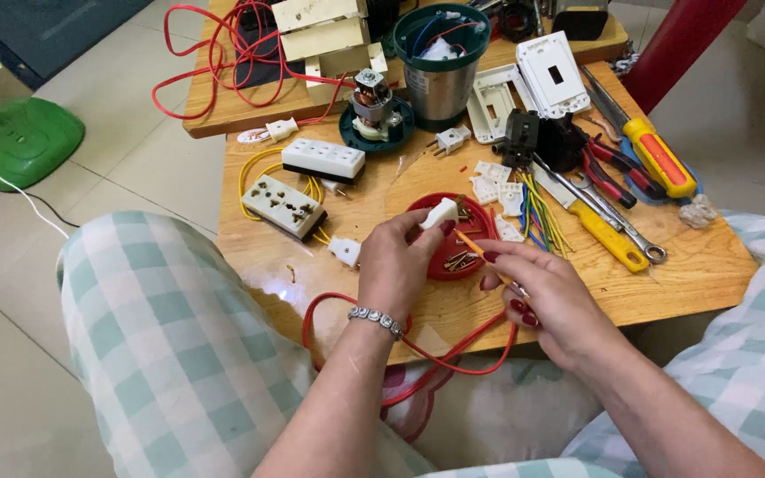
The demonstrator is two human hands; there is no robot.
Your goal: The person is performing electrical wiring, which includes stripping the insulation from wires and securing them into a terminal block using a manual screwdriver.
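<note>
At the far left of the wooden table (pixel 683 274) lie two white socket strips (pixel 287 206) on yellow cable. Nearer me, a small white plug piece (pixel 344 250) sits just beside my left hand (pixel 397 265). That hand is closed around a white plug part (pixel 440 213), pinched between thumb and fingertips over the red round lid (pixel 480 232) with its small screws. My right hand (pixel 546 296) grips a thin orange screwdriver (pixel 471 244) — its tip points up at the plug part, close to it. A red cable (pixel 418 350) loops below both hands. Further right lie a yellow-handled tool (pixel 611 235) and a wrench (pixel 626 228) — well apart from my fingers.
</note>
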